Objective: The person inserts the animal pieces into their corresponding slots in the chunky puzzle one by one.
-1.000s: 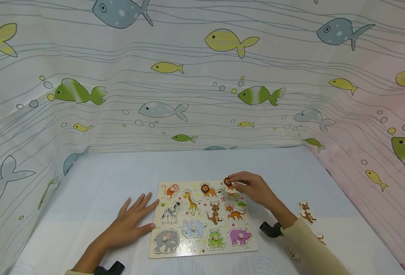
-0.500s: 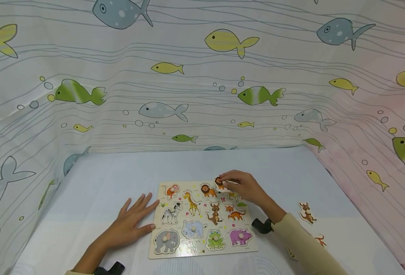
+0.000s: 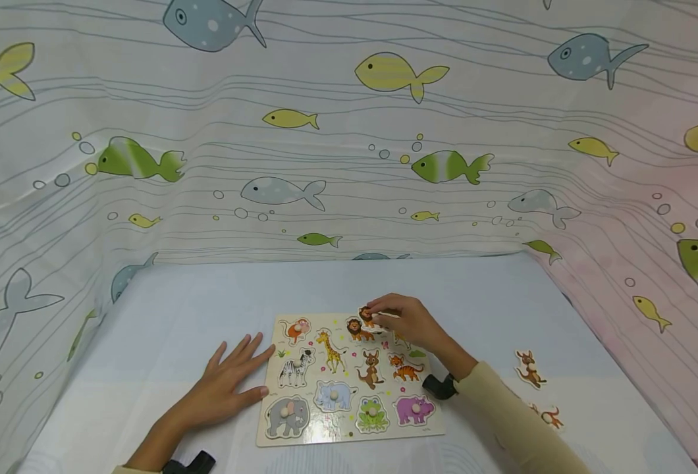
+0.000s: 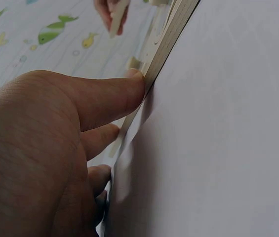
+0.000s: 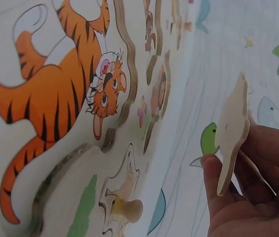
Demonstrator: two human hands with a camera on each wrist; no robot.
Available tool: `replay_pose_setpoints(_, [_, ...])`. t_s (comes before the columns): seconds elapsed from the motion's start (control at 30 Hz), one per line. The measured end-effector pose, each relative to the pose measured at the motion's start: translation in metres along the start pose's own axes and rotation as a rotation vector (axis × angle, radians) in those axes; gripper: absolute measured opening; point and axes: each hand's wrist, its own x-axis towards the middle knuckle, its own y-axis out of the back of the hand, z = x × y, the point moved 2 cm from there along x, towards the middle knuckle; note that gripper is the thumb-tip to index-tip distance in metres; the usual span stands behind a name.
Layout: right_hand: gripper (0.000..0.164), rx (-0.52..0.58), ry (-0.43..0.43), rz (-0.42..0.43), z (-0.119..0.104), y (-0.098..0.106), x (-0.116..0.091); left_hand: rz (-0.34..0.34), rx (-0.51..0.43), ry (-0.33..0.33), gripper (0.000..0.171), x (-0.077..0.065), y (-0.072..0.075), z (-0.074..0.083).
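The right hand (image 3: 407, 321) is now nearer the left hand (image 3: 221, 388), its pinched lion piece (image 3: 365, 316) shifted from beside the tail of the printed lion (image 3: 355, 331) to over its back. Behind the right hand, the sleeve (image 3: 511, 411) uncovers more of an orange piece (image 3: 550, 417) and covers a yellowish one.

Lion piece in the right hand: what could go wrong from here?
The lion piece, pinched by the right hand clear of the puzzle board, might land out of line with the lion recess and sit on its rim. The left hand touches only the board's left side, so a firm press might shift it. The right sleeve could brush the loose, partly hidden orange piece.
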Motion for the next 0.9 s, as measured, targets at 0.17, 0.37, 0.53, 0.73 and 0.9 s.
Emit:
replay_pose_setpoints(0.17, [0.018, -0.024, -0.005, -0.002, 0.008, -0.006, 0.005, -0.021, -0.01, 0.025, 0.07, 0.0, -0.002, -0.002])
replay_pose_setpoints(0.37, [0.018, -0.017, -0.045, 0.001, 0.009, -0.01, 0.007, -0.015, -0.008, 0.02, 0.07, 0.001, -0.003, -0.004])
replay_pose_setpoints(0.53, [0.018, -0.037, -0.04, 0.0, 0.007, -0.013, 0.008, -0.011, -0.007, 0.017, 0.07, 0.001, -0.003, -0.005])
replay_pose_setpoints(0.73, [0.018, -0.074, -0.03, 0.005, 0.007, -0.016, 0.01, -0.012, 0.012, 0.016, 0.07, 0.001, -0.005, -0.007])
replay_pose_setpoints(0.9, [0.018, -0.106, -0.033, 0.005, 0.009, -0.019, 0.012, -0.013, 0.011, 0.016, 0.071, 0.001, -0.005, -0.007])
